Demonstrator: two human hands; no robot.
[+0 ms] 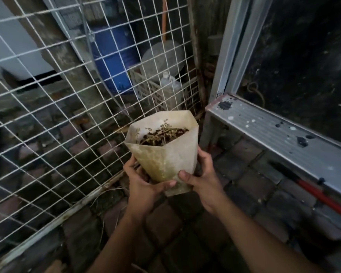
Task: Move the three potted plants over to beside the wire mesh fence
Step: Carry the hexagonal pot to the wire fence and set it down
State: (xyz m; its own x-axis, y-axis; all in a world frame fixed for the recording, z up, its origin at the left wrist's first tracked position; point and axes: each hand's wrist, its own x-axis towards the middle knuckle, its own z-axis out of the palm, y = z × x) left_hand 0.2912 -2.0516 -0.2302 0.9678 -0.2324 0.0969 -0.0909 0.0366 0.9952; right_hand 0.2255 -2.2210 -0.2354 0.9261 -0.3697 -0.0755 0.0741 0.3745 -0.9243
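A pale, stained angular pot (pixel 166 154) with dark soil and a small dry plant (pixel 161 133) is held in the air above the brick paving. My left hand (pixel 144 184) grips its lower left side, and my right hand (pixel 201 180) grips its lower right side. The white wire mesh fence (pixel 53 115) stands just to the left and behind the pot. Only this one potted plant is in view.
A grey metal sill (pixel 280 138) of a dark window runs along the right, with a red-handled tool (pixel 323 198) lying below it. Behind the fence are a blue barrel (pixel 114 56), a slotted plastic crate (pixel 158 89) and a post. Brick paving (pixel 185 223) lies underfoot.
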